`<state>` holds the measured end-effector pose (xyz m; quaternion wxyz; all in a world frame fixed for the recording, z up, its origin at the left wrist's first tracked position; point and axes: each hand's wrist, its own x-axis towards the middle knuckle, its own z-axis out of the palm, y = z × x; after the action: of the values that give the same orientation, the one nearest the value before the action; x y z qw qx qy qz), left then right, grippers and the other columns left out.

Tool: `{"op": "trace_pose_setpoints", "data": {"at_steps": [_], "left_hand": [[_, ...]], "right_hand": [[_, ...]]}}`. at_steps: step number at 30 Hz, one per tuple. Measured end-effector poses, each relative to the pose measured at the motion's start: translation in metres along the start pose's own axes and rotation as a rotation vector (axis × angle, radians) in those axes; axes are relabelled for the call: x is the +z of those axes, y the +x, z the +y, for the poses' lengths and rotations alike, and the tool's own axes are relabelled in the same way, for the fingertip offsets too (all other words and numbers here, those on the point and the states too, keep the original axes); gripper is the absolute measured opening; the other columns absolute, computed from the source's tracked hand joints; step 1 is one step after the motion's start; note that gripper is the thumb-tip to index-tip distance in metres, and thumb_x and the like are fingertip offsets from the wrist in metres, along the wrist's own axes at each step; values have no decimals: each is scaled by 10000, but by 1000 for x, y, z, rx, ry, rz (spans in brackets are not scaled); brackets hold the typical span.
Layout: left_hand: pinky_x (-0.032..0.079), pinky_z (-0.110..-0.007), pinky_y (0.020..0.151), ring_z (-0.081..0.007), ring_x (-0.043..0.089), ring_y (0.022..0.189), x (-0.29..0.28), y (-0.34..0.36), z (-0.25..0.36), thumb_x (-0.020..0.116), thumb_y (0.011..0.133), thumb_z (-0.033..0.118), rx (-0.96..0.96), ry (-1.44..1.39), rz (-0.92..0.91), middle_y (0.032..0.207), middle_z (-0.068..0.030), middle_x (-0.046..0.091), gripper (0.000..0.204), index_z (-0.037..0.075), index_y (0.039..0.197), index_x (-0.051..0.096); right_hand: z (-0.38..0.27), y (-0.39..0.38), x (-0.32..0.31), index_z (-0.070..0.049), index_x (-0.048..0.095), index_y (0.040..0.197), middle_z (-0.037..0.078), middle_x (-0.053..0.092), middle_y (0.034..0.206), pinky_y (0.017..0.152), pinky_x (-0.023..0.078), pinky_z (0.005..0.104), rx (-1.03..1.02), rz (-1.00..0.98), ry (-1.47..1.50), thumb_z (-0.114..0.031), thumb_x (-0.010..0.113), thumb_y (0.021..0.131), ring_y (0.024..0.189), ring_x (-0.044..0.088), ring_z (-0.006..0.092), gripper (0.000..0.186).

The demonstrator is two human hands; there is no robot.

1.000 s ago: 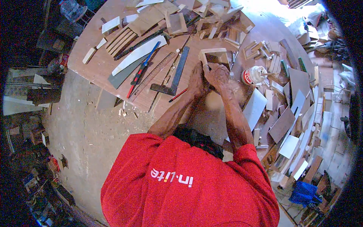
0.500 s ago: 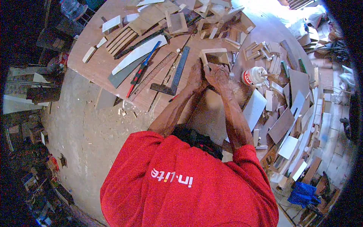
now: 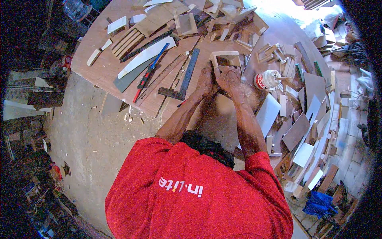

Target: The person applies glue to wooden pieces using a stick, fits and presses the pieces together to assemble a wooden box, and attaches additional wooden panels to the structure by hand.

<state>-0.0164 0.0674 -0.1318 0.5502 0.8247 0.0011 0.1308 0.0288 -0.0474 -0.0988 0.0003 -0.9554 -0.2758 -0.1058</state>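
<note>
Both hands are at a small open wooden box frame (image 3: 225,54) near the middle of the worktable. My left hand (image 3: 206,81) is closed against its near left corner. Curled over its near side is my right hand (image 3: 229,79), fingers bent and pressed on the wood. The hands hide the near wall of the box. Left of them lies a dark metal try square (image 3: 188,75) on the tabletop. Just right of my right hand stands a white tub with a red label (image 3: 267,79), a stick poking out of it.
A red and black cutter (image 3: 146,79), a white curved strip (image 3: 145,57) and a slatted wooden piece (image 3: 128,43) lie to the left. Assembled wooden pieces (image 3: 186,24) crowd the far side. Offcuts and boards (image 3: 296,131) pile up at the right. A blue bag (image 3: 319,204) sits lower right.
My right hand's fingers have shifted slightly on the box's near side. The box, my left hand and the things on the table look almost the same.
</note>
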Motion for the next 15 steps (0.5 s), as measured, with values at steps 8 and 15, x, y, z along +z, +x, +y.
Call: {"op": "trace_pose_setpoints", "data": {"at_steps": [8, 15], "left_hand": [[370, -462, 1016, -433, 449, 1173, -8, 0, 11, 810, 595, 246, -25, 115, -33, 1302, -248, 447, 1003, -24, 1380, 247], [346, -383, 1068, -329, 364, 1324, -34, 2, -5, 742, 616, 175, -93, -200, -211, 1429, -238, 344, 999, -13, 1429, 192]], "right_hand": [[4, 8, -25, -106, 647, 956, 146, 666, 761, 765, 464, 550, 101, 21, 277, -350, 541, 868, 749, 658, 324, 281], [22, -26, -70, -52, 618, 1115, 242, 645, 1000, 823, 480, 449, 424, 212, 678, -295, 455, 944, 955, 625, 388, 338]]}}
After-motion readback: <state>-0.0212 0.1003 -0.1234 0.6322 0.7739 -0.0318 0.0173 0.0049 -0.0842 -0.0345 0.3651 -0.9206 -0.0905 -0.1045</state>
